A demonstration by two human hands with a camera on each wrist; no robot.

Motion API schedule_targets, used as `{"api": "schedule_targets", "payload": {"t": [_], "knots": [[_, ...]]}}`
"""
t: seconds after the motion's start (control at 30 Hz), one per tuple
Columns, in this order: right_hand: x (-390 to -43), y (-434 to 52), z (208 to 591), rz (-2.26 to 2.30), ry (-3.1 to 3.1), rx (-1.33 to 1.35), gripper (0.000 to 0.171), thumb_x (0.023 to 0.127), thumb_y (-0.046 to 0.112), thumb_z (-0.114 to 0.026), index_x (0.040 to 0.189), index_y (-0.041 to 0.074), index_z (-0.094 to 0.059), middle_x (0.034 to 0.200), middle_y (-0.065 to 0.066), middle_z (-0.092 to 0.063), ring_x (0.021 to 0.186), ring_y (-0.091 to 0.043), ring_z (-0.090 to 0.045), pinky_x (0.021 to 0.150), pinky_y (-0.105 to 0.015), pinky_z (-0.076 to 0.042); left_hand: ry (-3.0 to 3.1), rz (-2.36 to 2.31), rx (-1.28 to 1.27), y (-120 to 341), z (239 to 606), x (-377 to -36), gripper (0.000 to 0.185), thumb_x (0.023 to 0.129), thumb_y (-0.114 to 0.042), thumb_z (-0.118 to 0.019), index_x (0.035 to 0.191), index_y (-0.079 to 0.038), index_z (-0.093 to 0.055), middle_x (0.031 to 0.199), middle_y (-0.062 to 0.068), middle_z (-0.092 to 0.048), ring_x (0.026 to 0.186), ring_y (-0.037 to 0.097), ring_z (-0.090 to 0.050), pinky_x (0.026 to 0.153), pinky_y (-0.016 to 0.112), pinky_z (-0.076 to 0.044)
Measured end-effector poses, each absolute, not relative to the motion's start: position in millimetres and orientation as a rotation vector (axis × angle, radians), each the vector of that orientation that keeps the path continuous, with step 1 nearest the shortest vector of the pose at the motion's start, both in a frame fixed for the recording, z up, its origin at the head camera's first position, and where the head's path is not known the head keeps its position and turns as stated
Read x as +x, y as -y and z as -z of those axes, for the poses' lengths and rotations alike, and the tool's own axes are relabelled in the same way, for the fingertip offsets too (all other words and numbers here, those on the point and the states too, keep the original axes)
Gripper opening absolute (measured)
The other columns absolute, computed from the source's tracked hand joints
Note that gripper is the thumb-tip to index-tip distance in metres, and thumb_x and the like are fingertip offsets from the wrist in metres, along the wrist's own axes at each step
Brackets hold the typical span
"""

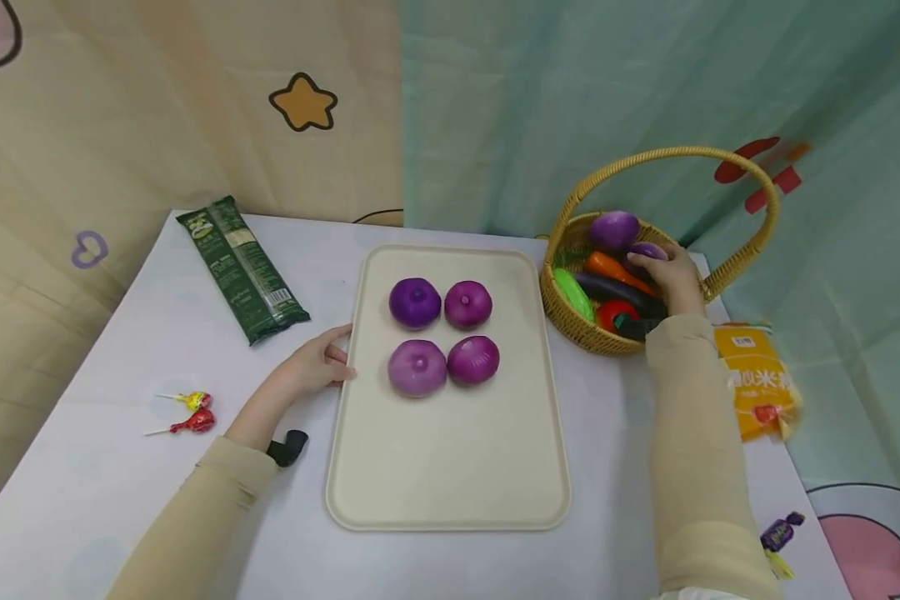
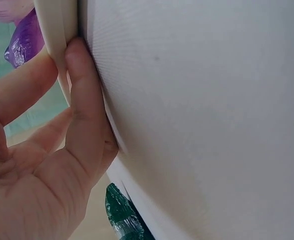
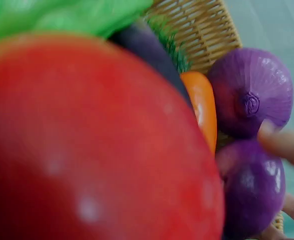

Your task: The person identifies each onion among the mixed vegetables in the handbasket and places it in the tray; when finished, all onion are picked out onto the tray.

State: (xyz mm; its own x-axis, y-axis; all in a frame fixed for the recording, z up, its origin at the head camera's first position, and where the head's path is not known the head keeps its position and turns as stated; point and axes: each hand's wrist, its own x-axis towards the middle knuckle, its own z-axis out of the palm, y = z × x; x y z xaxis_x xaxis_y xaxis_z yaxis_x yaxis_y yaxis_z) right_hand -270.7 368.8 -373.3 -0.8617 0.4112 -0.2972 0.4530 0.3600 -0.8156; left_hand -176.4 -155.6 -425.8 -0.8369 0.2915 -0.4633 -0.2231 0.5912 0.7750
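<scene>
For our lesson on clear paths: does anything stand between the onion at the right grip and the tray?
Yes: the basket rim stands between that onion and the tray, with the handle arching above. Past the rim, nothing visible is in the way.

- Onions (image 1: 417, 375): purple, from deep violet to pale lilac.
- Tray (image 1: 450, 458): plain cream.
- Basket (image 1: 579, 333): golden brown, woven pattern.
- Tomato (image 3: 101, 140): red.
- Eggplant (image 1: 607, 289): very dark purple.
- Long packet (image 1: 242, 271): dark green.
- Snack packet (image 1: 757, 358): yellow-orange with white letters.
- Lollipops (image 1: 201, 421): one is mostly yellow, one red.
- Curtain (image 1: 540, 108): beige and blue-green, with an orange star (image 1: 303, 102).
- Worktop (image 1: 596, 492): white.
</scene>
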Motion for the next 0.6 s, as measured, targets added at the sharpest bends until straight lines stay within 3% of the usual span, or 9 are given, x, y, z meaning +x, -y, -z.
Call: {"api": "schedule_targets", "payload": {"t": [0.1, 0.23, 0.4, 0.47, 0.6], "knots": [[-269.6, -368.1, 379.3, 1.518, -2.638, 0.833, 0.065, 0.087, 0.036, -0.074, 0.135, 0.007, -0.044, 0.113, 0.005, -0.046, 0.097, -0.008, -0.045, 0.093, -0.023, -0.044, -2.26, -1.217, 0.055, 155.8, 425.9, -174.7, 0.081, 0.093, -0.004, -0.064, 0.158, -0.005, -0.017, 0.11, 0.02, -0.055, 0.086, 0.017, -0.061, 0.079, 0.029, -0.056], [-268.4, -365.0, 381.3, 1.495, -2.71, 0.888, 0.066, 0.086, 0.039, -0.074, 0.132, 0.005, -0.04, 0.114, 0.001, -0.043, 0.103, -0.014, -0.043, 0.085, -0.022, -0.04, -2.267, -1.223, 0.059, 156.5, 425.6, -173.6, 0.08, 0.092, -0.003, -0.064, 0.157, -0.004, -0.017, 0.11, 0.021, -0.055, 0.085, 0.016, -0.061, 0.078, 0.029, -0.055], [-267.6, -361.9, 380.3, 1.494, -2.734, 0.915, 0.065, 0.088, 0.042, -0.069, 0.129, 0.003, -0.036, 0.121, -0.006, -0.042, 0.119, -0.025, -0.04, 0.099, -0.033, -0.039, -2.284, -1.21, 0.06, 157.2, 425.2, -173.6, 0.08, 0.092, -0.003, -0.064, 0.157, -0.005, -0.018, 0.109, 0.02, -0.055, 0.085, 0.017, -0.061, 0.078, 0.029, -0.055], [-267.1, -361.4, 377.6, 1.473, -2.739, 0.903, 0.072, 0.089, 0.043, -0.066, 0.137, 0.001, -0.032, 0.134, -0.015, -0.041, 0.128, -0.029, -0.038, 0.108, -0.037, -0.036, -2.294, -1.2, 0.07, 157.0, 425.0, -173.6, 0.079, 0.092, -0.003, -0.064, 0.157, -0.004, -0.019, 0.108, 0.02, -0.055, 0.085, 0.018, -0.06, 0.077, 0.028, -0.055], [-265.2, -361.5, 363.6, 1.369, -2.755, 0.889, 0.087, 0.09, 0.051, -0.055, 0.151, -0.003, -0.025, 0.155, -0.027, -0.024, 0.139, -0.037, -0.029, 0.118, -0.044, -0.029, -2.304, -1.193, 0.084, 156.9, 425.4, -174.9, 0.078, 0.092, -0.004, -0.064, 0.157, -0.003, -0.02, 0.107, 0.02, -0.056, 0.085, 0.018, -0.06, 0.076, 0.027, -0.054]]}}
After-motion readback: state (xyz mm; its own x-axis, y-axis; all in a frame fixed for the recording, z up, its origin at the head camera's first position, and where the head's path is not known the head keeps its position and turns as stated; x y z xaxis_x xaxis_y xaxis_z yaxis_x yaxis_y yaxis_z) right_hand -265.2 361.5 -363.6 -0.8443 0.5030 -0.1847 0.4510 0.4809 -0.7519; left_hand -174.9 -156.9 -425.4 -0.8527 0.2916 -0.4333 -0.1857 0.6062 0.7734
